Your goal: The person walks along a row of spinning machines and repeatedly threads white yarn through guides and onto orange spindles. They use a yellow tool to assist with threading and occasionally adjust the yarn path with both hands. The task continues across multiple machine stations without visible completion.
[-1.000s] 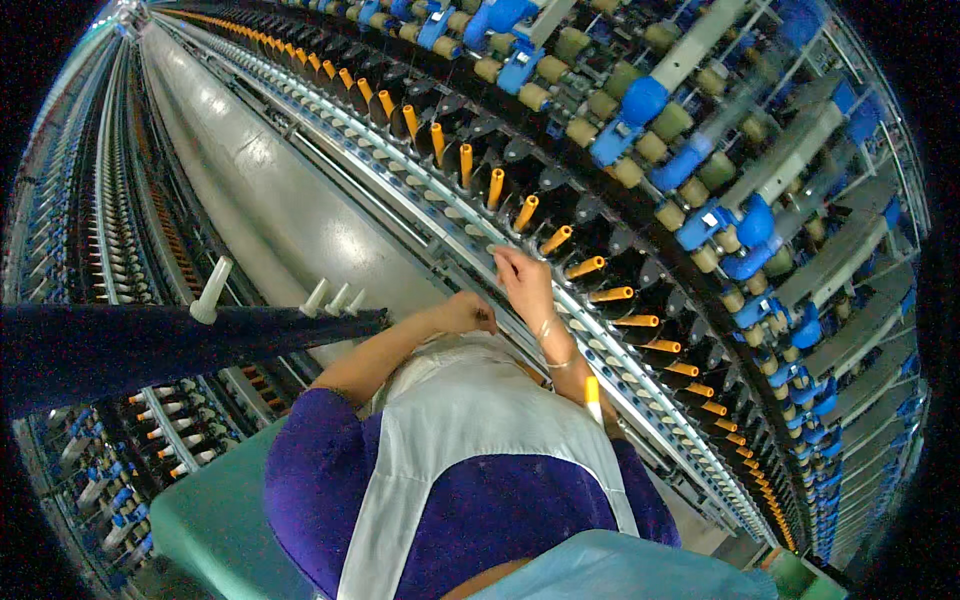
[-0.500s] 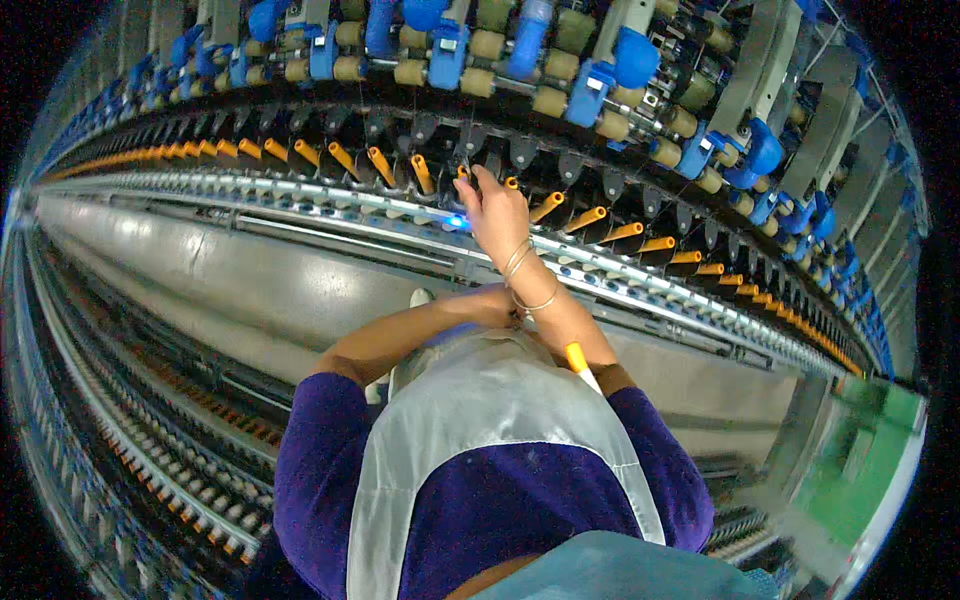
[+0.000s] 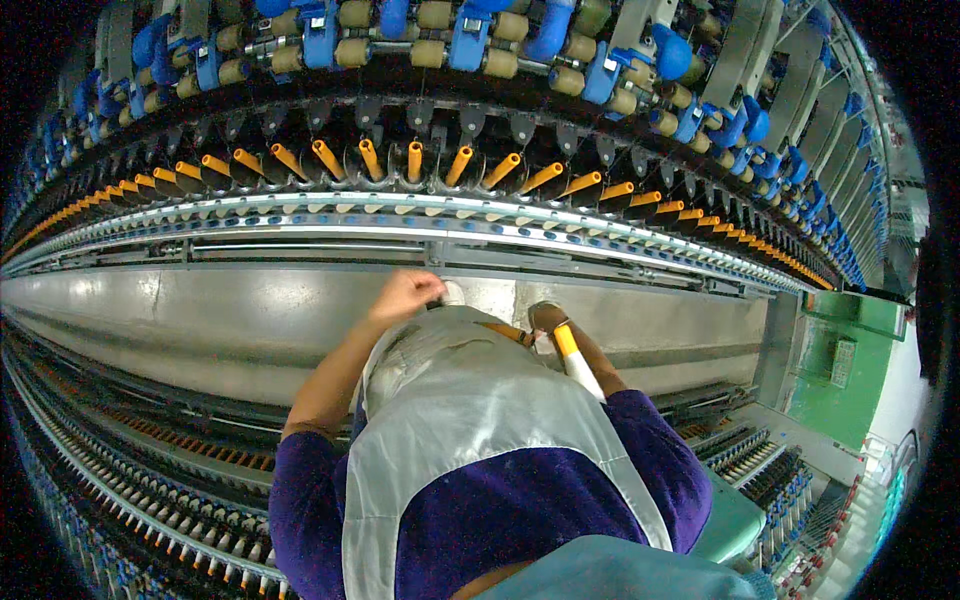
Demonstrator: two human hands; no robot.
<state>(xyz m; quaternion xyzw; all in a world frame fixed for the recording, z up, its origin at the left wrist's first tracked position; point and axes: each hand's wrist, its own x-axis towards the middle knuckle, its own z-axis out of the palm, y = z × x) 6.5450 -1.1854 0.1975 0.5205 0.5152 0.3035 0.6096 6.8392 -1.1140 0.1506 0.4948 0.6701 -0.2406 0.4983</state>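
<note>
Left hand [image 3: 408, 294] curls loosely and right hand [image 3: 547, 318], openness unclear, sits beside a yellow-ended white tube [image 3: 581, 374], both holds indistinct.

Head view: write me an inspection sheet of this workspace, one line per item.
Surface: grey floor, shiny with reflections.
Job's things: a row of orange tubes standing along the machine; a yellow-and-white tube in front of the right forearm.
Clutter: pale green object beyond the right sleeve, partly hidden.
Hands: left hand in front of the apron, fingers bent; right hand near the yellow-and-white tube. Whether either grips anything is unclear.
Cables: none can be made out for certain.
Surroundings: blue levers and tan rollers above the tubes; green cabinet at the right.
</note>
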